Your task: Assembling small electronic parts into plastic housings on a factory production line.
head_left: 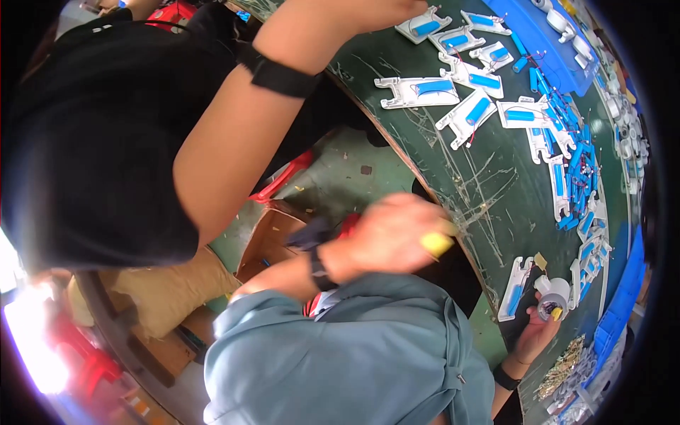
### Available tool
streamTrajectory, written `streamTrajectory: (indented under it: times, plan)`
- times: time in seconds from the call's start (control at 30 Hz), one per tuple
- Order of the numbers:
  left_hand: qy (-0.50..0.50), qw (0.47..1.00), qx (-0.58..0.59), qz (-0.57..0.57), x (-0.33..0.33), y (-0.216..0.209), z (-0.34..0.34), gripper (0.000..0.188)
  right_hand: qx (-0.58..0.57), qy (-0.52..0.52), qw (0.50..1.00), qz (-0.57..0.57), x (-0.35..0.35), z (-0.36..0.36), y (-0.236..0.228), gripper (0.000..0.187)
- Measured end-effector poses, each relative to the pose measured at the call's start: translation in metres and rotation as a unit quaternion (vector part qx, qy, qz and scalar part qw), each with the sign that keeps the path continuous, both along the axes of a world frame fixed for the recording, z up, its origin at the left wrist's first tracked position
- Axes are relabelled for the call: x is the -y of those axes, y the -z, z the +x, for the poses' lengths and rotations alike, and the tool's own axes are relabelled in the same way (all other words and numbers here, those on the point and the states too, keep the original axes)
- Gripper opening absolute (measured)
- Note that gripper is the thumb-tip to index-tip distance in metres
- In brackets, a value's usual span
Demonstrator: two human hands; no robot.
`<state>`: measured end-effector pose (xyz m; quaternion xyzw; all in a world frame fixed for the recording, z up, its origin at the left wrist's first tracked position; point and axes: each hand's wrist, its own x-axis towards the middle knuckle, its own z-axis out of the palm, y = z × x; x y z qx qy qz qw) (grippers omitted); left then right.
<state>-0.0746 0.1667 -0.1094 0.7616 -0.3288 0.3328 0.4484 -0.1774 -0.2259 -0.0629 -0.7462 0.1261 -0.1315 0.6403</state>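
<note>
My left hand (402, 234) is blurred by motion over the bench's near edge. A yellow cover sits on one of its fingers, and whether it holds anything cannot be made out. My right hand (540, 333), also with a yellow finger cover, is closed around a white ring-shaped piece (561, 290) with a dark hollow middle. Just left of that piece lies a white plastic shell (515, 289) with a blue cylindrical battery in it. A small tan strip (540, 260) stands up beside the shell.
More white shells with blue batteries (418, 92) spread across the dark green bench (489, 191). Loose blue batteries (581, 166) are heaped at the right. A blue tray (545, 42) holds white parts. Small brass-coloured pieces (563, 368) lie lower right. At left, a co-worker's arm (241, 134) reaches over the bench.
</note>
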Motion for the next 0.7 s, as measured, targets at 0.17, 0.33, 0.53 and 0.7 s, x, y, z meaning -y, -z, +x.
streamTrajectory:
  times: [0.17,0.33,0.53,0.7]
  plan:
    - [-0.248,0.786,-0.553,0.123,-0.150,0.199,-0.073,0.029,0.014,0.032,0.999,0.015,0.015,-0.008,0.006,0.057]
    - [-0.245,0.399,-0.806,-0.361,-0.160,0.277,-0.110,0.034,0.029,0.058,0.998,0.019,0.018,-0.015,0.013,0.052]
    - [-0.032,0.614,-0.736,-0.285,-0.079,0.131,0.039,0.022,-0.025,0.086,0.996,-0.009,0.015,-0.030,0.005,0.074]
    - [0.166,0.741,-0.589,-0.276,-0.233,0.001,0.304,0.013,-0.056,0.127,0.990,-0.008,-0.017,-0.007,0.001,0.087]
